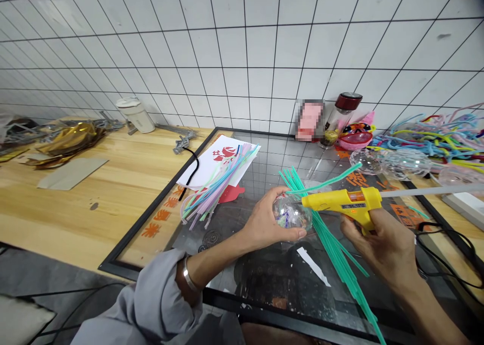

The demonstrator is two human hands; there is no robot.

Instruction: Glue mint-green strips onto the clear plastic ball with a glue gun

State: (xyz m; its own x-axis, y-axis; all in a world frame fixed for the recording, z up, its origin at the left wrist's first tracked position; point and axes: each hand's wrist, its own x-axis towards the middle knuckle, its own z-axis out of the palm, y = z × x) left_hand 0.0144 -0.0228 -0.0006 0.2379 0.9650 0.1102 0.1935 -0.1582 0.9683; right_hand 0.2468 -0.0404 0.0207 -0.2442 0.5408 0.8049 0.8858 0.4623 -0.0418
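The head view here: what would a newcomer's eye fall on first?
Most likely the bright yellow glue gun in the right hand, its nozzle pointing at the clear ball in the left hand. Between the hands, a bundle of green strips runs down toward the picture's bottom edge. At the far right, a tangled heap of colourful strips also stands out.

Craft workshop, by contents. Wall (227, 47): white tile, dark joints. Tabletop (124, 153): pale wood, dark-framed glossy panel (272, 279) laid over. Glue gun (357, 205): yellow. Pipe cleaners (414, 135): mixed colours, heaped at right. Green sticks (335, 246): bundled. Gold sheets (73, 137): at left. Paper (207, 158): white, red design.
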